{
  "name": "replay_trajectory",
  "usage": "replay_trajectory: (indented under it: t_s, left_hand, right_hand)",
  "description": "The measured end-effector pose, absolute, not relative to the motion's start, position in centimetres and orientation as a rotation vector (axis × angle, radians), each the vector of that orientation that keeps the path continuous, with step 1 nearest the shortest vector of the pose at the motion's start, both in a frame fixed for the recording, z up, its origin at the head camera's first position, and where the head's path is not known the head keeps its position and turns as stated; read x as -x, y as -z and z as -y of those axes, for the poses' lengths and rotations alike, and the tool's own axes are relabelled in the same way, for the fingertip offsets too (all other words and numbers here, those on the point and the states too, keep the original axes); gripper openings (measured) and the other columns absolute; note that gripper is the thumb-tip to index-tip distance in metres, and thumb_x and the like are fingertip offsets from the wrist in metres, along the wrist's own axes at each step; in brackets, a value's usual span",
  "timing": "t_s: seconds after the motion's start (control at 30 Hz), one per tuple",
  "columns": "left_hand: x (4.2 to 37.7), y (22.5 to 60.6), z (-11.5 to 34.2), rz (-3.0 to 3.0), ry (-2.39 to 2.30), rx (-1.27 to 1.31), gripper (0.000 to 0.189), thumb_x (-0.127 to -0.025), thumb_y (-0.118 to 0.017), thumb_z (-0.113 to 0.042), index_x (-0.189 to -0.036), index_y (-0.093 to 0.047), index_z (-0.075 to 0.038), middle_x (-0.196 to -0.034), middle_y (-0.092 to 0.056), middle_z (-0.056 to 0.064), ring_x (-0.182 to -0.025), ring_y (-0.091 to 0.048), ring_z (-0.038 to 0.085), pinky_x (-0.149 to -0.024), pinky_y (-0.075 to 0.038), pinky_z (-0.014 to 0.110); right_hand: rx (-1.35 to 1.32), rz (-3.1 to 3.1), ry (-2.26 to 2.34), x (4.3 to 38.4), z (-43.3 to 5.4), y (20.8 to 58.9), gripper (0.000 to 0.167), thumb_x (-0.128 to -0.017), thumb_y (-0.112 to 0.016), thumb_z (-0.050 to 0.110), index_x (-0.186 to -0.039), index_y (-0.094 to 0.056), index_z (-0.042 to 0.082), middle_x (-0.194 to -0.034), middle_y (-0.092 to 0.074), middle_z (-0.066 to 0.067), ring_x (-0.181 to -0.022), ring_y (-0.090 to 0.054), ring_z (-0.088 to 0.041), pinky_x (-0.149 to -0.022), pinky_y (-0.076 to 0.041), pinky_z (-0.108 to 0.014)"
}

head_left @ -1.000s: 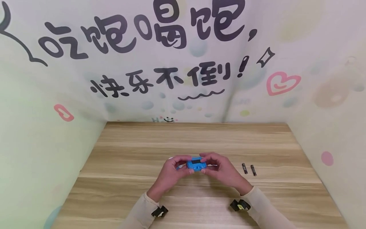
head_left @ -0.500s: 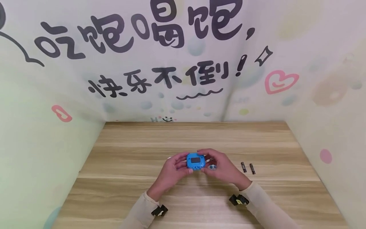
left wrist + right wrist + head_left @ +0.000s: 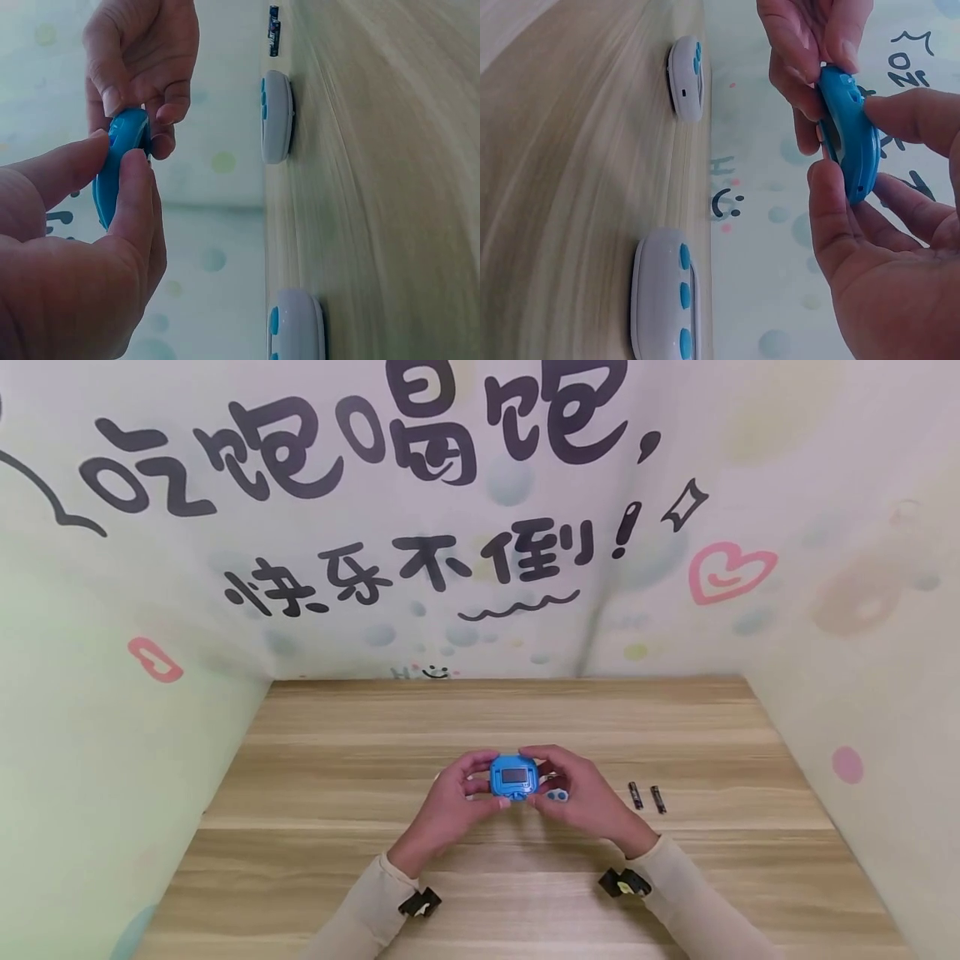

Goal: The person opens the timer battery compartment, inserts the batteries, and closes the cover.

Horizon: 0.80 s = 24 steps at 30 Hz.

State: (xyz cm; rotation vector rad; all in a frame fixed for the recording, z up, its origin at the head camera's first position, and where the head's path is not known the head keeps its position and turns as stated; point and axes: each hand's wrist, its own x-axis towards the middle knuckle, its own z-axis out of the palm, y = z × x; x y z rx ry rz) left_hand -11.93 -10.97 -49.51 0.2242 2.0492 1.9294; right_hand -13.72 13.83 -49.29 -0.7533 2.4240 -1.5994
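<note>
Between both hands, a small rounded blue electronic device point(image 3: 514, 779) with a grey rectangular display is held up over the table. My left hand point(image 3: 450, 797) pinches its left side with thumb and fingers. On the opposite side, my right hand point(image 3: 585, 789) grips the edge in the same way. The left wrist view shows the blue device point(image 3: 120, 169) nearly edge-on, with thumbs and fingertips pressed against it. Seen from the right wrist, the blue device point(image 3: 849, 135) has a smooth curved side. Whether the display reads anything is too small to tell.
Two dark cylindrical batteries point(image 3: 647, 797) lie on the wooden table point(image 3: 360, 718) right of the right hand. Two white devices with blue buttons stand on the table: one white device point(image 3: 664, 300) nearer the right hand, another white device point(image 3: 296, 326) nearer the left. Printed walls enclose the table.
The blue device has been tilted up so its display side now faces the head camera more fully. Both hands have risen slightly with it, and a white device shows behind the right hand.
</note>
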Motion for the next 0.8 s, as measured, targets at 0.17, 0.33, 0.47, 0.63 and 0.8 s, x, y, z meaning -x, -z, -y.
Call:
replay_trajectory:
  t_s: [0.17, 0.33, 0.47, 0.63, 0.8]
  left_hand:
    - [12.03, 49.62, 10.95, -2.041, -1.935, -0.225, 0.068, -0.09, -0.085, -0.009, -0.149, -0.055, -0.019, -0.15, -0.055, 0.012, -0.117, -0.07, 0.025, -0.092, -0.065, 0.03]
    - [12.2, 49.9, 11.02, -2.032, -1.965, -0.212, 0.063, -0.093, -0.082, -0.01, -0.15, -0.055, -0.013, -0.147, -0.061, 0.015, -0.119, -0.069, 0.026, -0.092, -0.064, 0.028]
    - [12.3, 50.01, 11.17, -1.981, -2.027, -0.194, 0.054, -0.099, -0.073, -0.005, -0.149, -0.053, -0.007, -0.144, -0.064, 0.019, -0.122, -0.069, 0.026, -0.095, -0.064, 0.031]
    - [12.45, 50.05, 11.18, -1.9, -2.083, -0.226, 0.04, -0.104, -0.065, -0.004, -0.143, -0.057, -0.002, -0.141, -0.066, 0.022, -0.116, -0.072, 0.022, -0.099, -0.063, 0.044]
    - [12.32, 50.03, 10.91, -1.828, -2.071, -0.268, 0.04, -0.105, -0.065, -0.009, -0.145, -0.059, -0.006, -0.145, -0.064, 0.021, -0.111, -0.073, 0.019, -0.099, -0.061, 0.056]
  right_hand:
    - [0.76, -2.436, 1.594, 13.76, -13.74, 49.5, 0.065, -0.091, -0.083, 0.01, -0.15, -0.057, 0.01, -0.131, -0.069, -0.009, -0.104, -0.068, -0.023, -0.085, -0.064, -0.027]
    - [0.767, -2.435, 1.617, 13.62, -13.79, 49.45, 0.056, -0.093, -0.082, 0.012, -0.144, -0.06, 0.012, -0.128, -0.069, -0.01, -0.103, -0.07, -0.022, -0.084, -0.064, -0.026]
    - [0.765, -2.423, 1.66, 13.42, -13.88, 49.33, 0.051, -0.093, -0.081, 0.01, -0.14, -0.061, 0.011, -0.124, -0.068, -0.011, -0.103, -0.071, -0.021, -0.085, -0.065, -0.027]
    - [0.783, -2.393, 1.669, 13.22, -13.76, 49.48, 0.066, -0.088, -0.087, 0.009, -0.147, -0.055, 0.008, -0.128, -0.062, -0.011, -0.094, -0.069, -0.017, -0.079, -0.066, -0.029]
    - [0.766, -2.385, 1.636, 13.04, -13.61, 49.68, 0.073, -0.087, -0.089, 0.017, -0.151, -0.054, 0.009, -0.13, -0.065, -0.009, -0.09, -0.068, -0.016, -0.076, -0.065, -0.028]
